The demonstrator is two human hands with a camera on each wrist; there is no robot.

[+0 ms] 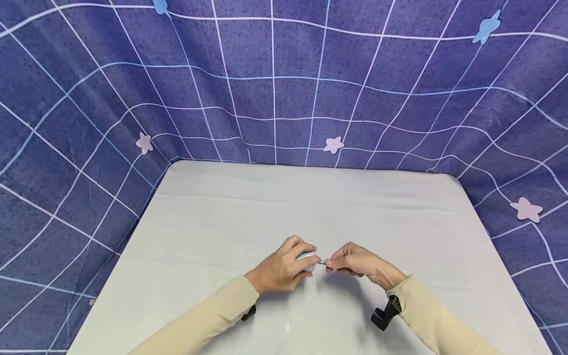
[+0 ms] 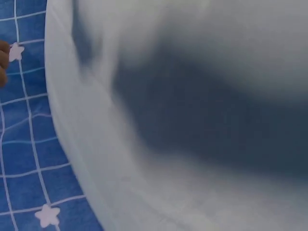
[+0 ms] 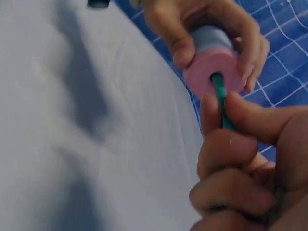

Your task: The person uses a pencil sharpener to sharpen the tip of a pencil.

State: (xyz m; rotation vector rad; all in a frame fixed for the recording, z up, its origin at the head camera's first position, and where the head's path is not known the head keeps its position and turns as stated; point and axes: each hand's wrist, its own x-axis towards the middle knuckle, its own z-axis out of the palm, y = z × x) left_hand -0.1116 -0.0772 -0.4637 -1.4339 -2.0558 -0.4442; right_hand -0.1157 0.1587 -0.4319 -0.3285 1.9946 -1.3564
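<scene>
My left hand [image 1: 285, 265] curls round a small cylindrical pencil sharpener [image 3: 199, 77], pale blue on its body with a pink end that has a round hole in the middle. In the right wrist view a thin green pencil [image 3: 225, 118] stands with one end in that hole. My right hand [image 1: 358, 260] pinches the pencil between thumb and forefinger, close to the sharpener, the other fingers curled in below. Both hands are over the table, facing each other. The left wrist view catches only some fingers [image 2: 4, 62] at its left edge; the sharpener is out of that view.
A white cloth covers the table [image 1: 222, 212], with shadows of both arms on it. Blue curtain [image 1: 293, 98] with a white grid and stars surrounds its back and sides. A black wrist camera [image 1: 385, 314] sticks out under the right sleeve.
</scene>
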